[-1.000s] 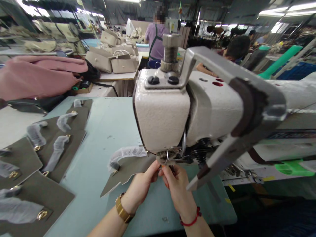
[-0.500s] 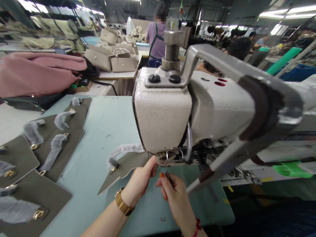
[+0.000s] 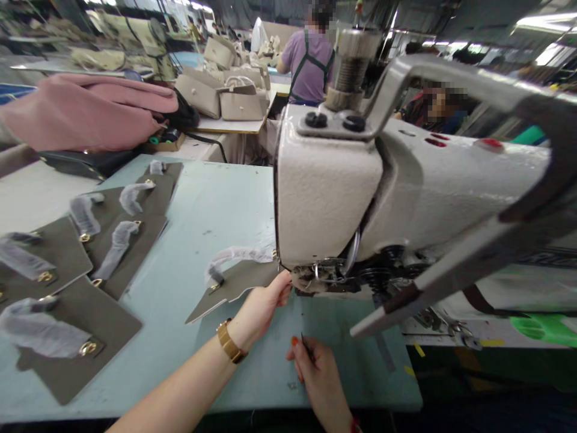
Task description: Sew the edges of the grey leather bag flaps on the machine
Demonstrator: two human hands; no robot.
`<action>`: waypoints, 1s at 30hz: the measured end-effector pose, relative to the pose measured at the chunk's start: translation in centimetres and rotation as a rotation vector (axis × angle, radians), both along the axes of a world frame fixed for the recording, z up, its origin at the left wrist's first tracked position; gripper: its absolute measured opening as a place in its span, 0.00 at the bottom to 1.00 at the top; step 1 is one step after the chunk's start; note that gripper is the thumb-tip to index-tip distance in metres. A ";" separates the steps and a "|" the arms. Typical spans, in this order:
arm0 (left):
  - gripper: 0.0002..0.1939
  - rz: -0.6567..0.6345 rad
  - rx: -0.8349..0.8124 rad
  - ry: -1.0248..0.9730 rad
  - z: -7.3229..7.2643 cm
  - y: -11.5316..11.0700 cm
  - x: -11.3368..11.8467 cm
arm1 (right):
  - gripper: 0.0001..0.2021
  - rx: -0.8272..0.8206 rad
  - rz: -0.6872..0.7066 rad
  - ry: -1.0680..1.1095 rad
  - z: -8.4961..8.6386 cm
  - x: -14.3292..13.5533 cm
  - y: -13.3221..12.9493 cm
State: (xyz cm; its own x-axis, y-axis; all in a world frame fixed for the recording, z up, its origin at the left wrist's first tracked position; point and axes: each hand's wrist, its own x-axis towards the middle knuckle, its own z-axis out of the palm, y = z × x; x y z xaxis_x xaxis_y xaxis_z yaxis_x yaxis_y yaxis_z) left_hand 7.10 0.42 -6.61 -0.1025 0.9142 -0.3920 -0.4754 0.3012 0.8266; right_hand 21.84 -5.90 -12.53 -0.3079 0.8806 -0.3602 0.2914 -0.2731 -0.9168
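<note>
My left hand (image 3: 265, 305) has its fingers closed on the near right edge of a grey-brown bag panel (image 3: 246, 278), just beside the needle area of the sewing machine (image 3: 327, 186). A handle wrapped in clear plastic (image 3: 238, 255) with gold fittings lies on this panel. The fingertips are partly hidden by the machine head. Lower and to the right, my right hand (image 3: 318, 370) is closed around a thin, dark, pointed tool (image 3: 305, 343), mostly hidden in the palm. It hovers over the pale blue table (image 3: 216, 207), apart from the panel.
Several similar panels with wrapped handles (image 3: 112, 337) overlap on the table's left. A bent metal bar (image 3: 433, 279) juts from the machine toward me. Pink material (image 3: 103, 114) and beige bags (image 3: 243, 102) lie beyond. A person in purple (image 3: 309, 66) stands behind the machine.
My right hand has drawn down, away from my left hand and the machine, still holding the pointed tool. My left hand stays on the panel. The camera view has shifted slightly.
</note>
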 end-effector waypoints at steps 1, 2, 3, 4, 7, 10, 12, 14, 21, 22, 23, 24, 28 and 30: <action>0.23 0.002 0.005 -0.011 -0.1 0.0 0.0 | 0.24 0.000 0.005 0.002 -0.1 0.0 0.0; 0.23 0.005 0.008 -0.023 -0.1 0.0 0.0 | 0.24 -0.003 0.012 0.007 -0.2 0.1 -0.1; 0.22 0.008 0.010 -0.035 -0.2 0.0 0.1 | 0.24 -0.005 0.016 0.014 -0.3 0.2 -0.1; 0.22 0.014 0.012 -0.048 -0.3 0.0 0.1 | 0.24 -0.005 0.023 0.019 -0.3 0.3 -0.1; 0.21 0.048 0.024 -0.085 -0.5 0.1 0.3 | 0.23 0.014 0.039 0.017 -0.4 0.5 -0.2; 0.20 0.102 0.028 -0.113 -0.6 0.0 0.5 | 0.23 0.018 0.049 0.004 -0.3 0.6 -0.1; 0.20 0.139 0.019 -0.123 -0.6 -0.2 0.8 | 0.22 0.008 0.050 0.001 -0.1 0.7 -0.1; 0.19 0.184 0.005 -0.125 -0.7 -0.3 1.3 | 0.22 -0.002 0.053 0.004 0.1 0.7 0.0; 0.18 0.394 -0.073 -0.094 -0.3 -0.9 3.8 | 0.21 -0.020 0.089 0.054 0.7 1.2 0.1; 0.18 0.416 -0.079 -0.088 0.0 -0.9 4.2 | 0.21 -0.015 0.089 0.063 0.7 1.2 0.1; 0.18 0.435 -0.084 -0.083 0.2 -0.9 4.5 | 0.21 -0.004 0.085 0.072 0.6 1.3 0.1; 0.18 0.452 -0.091 -0.078 0.5 -0.8 4.7 | 0.21 0.007 0.080 0.081 0.4 1.3 0.1; 0.17 0.503 -0.127 -0.053 1.3 -0.4 5.3 | 0.20 -0.047 0.002 0.144 0.3 1.6 0.1; 0.17 0.500 -0.142 -0.027 1.6 -1.0 5.5 | 0.19 -0.053 -0.053 0.163 0.8 1.9 0.4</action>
